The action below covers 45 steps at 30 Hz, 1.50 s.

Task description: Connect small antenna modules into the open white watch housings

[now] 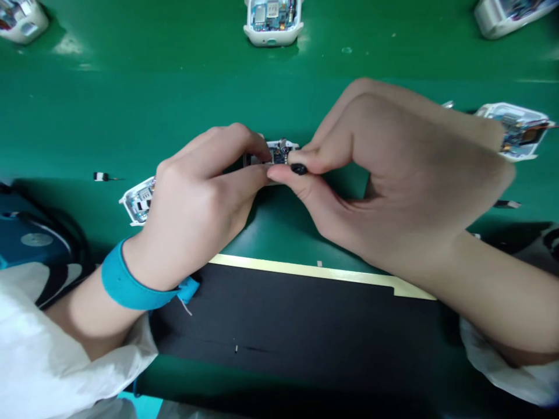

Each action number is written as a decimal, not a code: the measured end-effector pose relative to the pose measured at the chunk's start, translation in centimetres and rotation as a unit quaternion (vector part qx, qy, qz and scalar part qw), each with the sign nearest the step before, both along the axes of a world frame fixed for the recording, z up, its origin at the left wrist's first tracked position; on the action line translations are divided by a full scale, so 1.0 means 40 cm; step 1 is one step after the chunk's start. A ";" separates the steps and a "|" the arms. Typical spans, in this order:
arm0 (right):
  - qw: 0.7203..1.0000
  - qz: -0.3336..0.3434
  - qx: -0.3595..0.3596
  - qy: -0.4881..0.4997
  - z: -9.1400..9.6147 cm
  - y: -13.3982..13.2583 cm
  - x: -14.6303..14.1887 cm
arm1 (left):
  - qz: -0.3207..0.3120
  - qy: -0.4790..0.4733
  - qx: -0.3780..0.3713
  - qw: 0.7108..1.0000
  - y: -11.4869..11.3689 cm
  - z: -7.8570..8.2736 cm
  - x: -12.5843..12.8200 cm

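We have the small open housing (280, 153) in the middle of the green work surface (174, 105), between our two hands; whether it rests there or is held just above, we cannot tell. We judge it light and stiff-walled, perhaps a little slick on its pale rim, while the bare circuit board inside looks fragile, so we do best to take it by the outer edges and keep pressure off the components. Our left hand (201, 180), with the blue wristband (140, 282) at its wrist, has thumb and forefinger drawn close together on the left part of the housing, leaving only a narrow gap in which the board shows. Our right hand (397, 157) has its thumb and forefinger nearly meeting at the right end, pinching a small black piece (299, 169) between them; how far that piece reaches is hidden. The other right fingers are curled in. Another open housing (137, 201) lies partly covered by our left hand.
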State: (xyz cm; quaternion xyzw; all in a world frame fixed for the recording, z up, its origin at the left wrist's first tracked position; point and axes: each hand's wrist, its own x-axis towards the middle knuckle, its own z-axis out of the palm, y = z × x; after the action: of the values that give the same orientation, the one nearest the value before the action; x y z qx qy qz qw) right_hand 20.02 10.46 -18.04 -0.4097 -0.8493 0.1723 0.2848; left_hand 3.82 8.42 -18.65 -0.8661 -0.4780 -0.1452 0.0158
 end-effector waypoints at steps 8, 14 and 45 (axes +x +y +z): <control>0.996 -0.008 0.031 0.081 -0.028 0.000 0.012 | -0.014 -0.013 -0.027 0.999 0.003 0.001 0.003; 0.989 -0.020 -0.035 0.141 -0.047 0.012 0.008 | -0.033 -0.038 -0.035 0.998 0.006 -0.002 -0.003; 0.950 0.040 0.193 -0.241 0.008 -0.009 0.007 | -0.055 -0.308 -0.196 0.929 0.014 -0.029 -0.022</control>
State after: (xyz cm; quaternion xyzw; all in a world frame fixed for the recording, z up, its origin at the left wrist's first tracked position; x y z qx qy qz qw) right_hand 20.31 10.09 -17.71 -0.3420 -0.9253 -0.0878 0.1387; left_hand 2.94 8.96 -19.81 -0.7894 -0.4298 -0.3090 -0.3108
